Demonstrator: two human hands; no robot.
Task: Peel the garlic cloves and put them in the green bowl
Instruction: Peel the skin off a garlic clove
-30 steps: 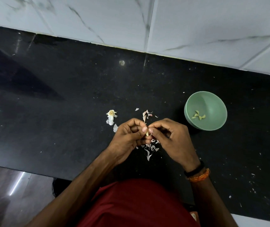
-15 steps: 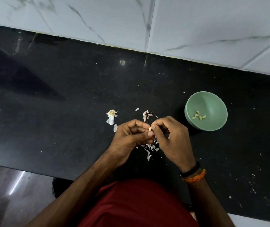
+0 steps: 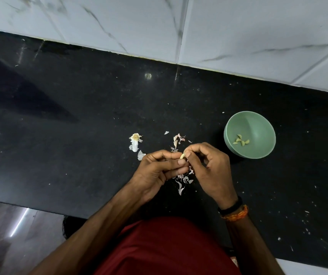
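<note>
Black stone bench point(image 3: 79, 135): left of the green plastic bowl point(image 3: 262, 124), both hands' fingers pinch a pale, half-hidden garlic clove point(image 3: 182, 156): left hand point(image 3: 157, 171), right hand point(image 3: 208, 167).

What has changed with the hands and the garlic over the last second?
The garlic clove now shows pale and bare between the fingertips of both hands; a second ago it was nearly hidden. The right hand has lifted and opened out a little, while the left hand holds on. The green bowl, its peeled cloves and the scattered skins stayed put.

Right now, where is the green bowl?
In the head view, the green bowl sits on the black counter, right of both hands, holding peeled cloves.
</note>
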